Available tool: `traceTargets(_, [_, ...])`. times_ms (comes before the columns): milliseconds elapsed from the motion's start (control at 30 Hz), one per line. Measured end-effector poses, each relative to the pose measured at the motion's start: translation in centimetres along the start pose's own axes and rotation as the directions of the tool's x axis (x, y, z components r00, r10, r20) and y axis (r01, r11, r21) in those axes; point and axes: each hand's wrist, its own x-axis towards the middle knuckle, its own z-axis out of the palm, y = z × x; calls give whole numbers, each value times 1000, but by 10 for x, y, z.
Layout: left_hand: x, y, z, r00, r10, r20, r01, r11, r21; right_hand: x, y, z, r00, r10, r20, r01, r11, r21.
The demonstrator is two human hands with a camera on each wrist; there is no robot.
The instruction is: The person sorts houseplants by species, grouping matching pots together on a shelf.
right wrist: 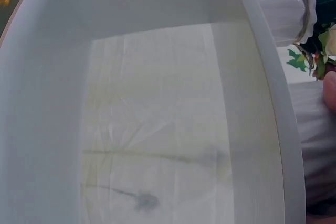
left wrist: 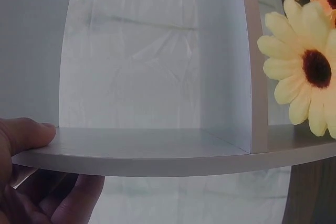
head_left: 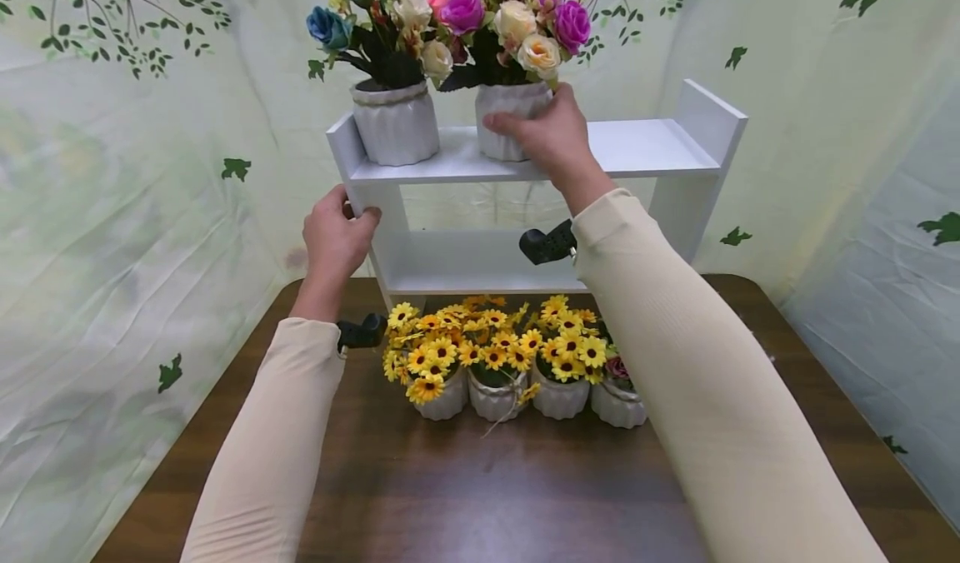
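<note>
My right hand (head_left: 553, 138) grips a white ribbed flowerpot (head_left: 498, 142) of purple and cream roses (head_left: 525, 26), which is on the top board of a white shelf (head_left: 637, 142). In the right wrist view only a fingertip (right wrist: 329, 92) shows beside that pot. To its left, on the same board, stands a second white pot (head_left: 397, 126) with blue and cream roses (head_left: 375, 26). My left hand (head_left: 337, 230) holds the shelf's left side panel; in the left wrist view the thumb (left wrist: 29, 134) lies on one face and the fingers are on the other.
Before the shelf, a row of white pots stands on the brown table (head_left: 487, 496). Several hold yellow daisies (head_left: 495, 351); the rightmost pot (head_left: 618, 405), partly behind my right sleeve, has a dark pink flower. A pale leaf-printed curtain (head_left: 150, 238) hangs behind.
</note>
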Motion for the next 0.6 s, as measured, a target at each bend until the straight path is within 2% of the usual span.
traceTargets(267, [1,1,5,1000,11,20,-11,1000,-6,-6,3,-9,1000,-12,13,13,998,-69])
traceTargets(333, [2,2,6,1000,14,17,-13,1000,-8,-13,6,-14,999,-51,-12,49,992,-116])
traceTargets(400, [2,2,6,1000,14,16,-14,1000,-6,-26,12,-21,989,-139,-43,130,978,-166])
traceTargets(500, [2,1,3,1000,12,13,-12,1000,-2,-56,29,-33,939,-339,-61,323,929,-180])
traceTargets(567, [1,0,1,1000,10,14,-10,1000,9,-82,46,-43,896,-443,-5,437,886,-158])
traceTargets(600, [0,-1,0,1000,12,14,-12,1000,10,-96,56,-49,877,-479,48,480,864,-152])
